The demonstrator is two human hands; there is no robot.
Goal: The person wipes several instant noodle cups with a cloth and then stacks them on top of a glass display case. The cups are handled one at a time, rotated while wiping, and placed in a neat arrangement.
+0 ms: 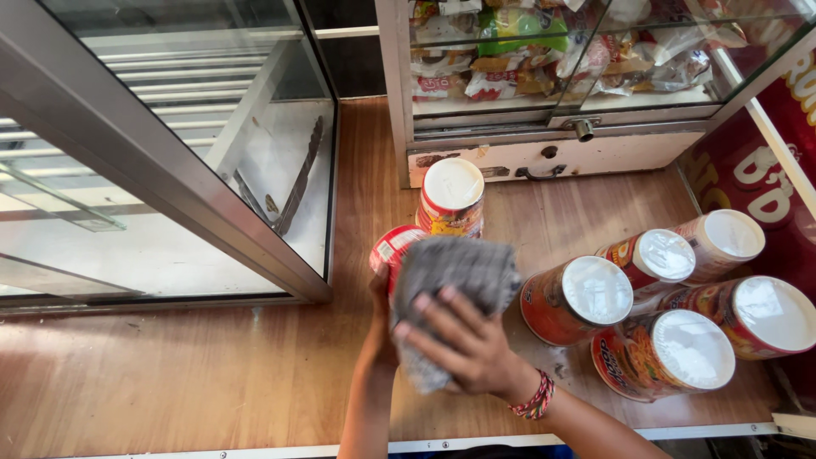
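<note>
At the near middle of the wooden surface (212,382), the left hand (380,293) grips a red cup (393,253) while the right hand (463,344) presses a grey cloth (455,276) over it. Turning the cup steadily would let the cloth reach every side.

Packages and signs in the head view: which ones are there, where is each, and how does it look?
Held cup: centre, red, under a grey cloth and both hands.
Upright cup: behind it, white lid, red-yellow label.
Five cups lying at right: white lids, orange-red sides.
Snack bags: glass case at top, green, yellow, white.
Red sign: right edge, white lettering.
</note>
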